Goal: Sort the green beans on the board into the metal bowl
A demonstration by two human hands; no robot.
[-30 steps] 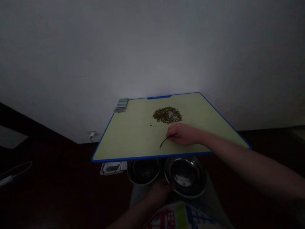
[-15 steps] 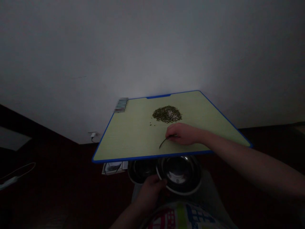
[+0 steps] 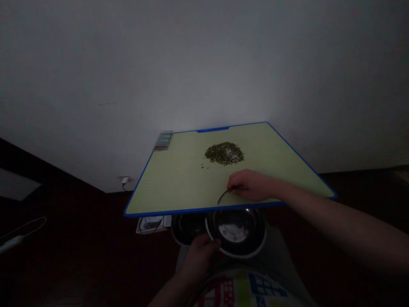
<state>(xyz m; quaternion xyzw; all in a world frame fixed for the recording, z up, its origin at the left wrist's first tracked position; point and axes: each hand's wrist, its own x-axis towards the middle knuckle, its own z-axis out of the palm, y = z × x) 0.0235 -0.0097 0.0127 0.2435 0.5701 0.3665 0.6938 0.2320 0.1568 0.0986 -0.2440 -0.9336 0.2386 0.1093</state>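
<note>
Hundreds of small green beans [image 3: 224, 153] lie heaped on a pale green cutting board [image 3: 191, 183] with a blue rim, a few strays just beside the heap. At 4 o'clock from the heap, the right hand [image 3: 252, 185] is closed around a thin, dark, curved tool [image 3: 224, 196], its tip pointing toward 8 o'clock on the board. Below the board's near edge, the left hand [image 3: 200, 258] curls shut on the rim of a stainless steel bowl [image 3: 236, 234], and a second steel bowl [image 3: 188, 228] sits just beside it at 9 o'clock.
</note>
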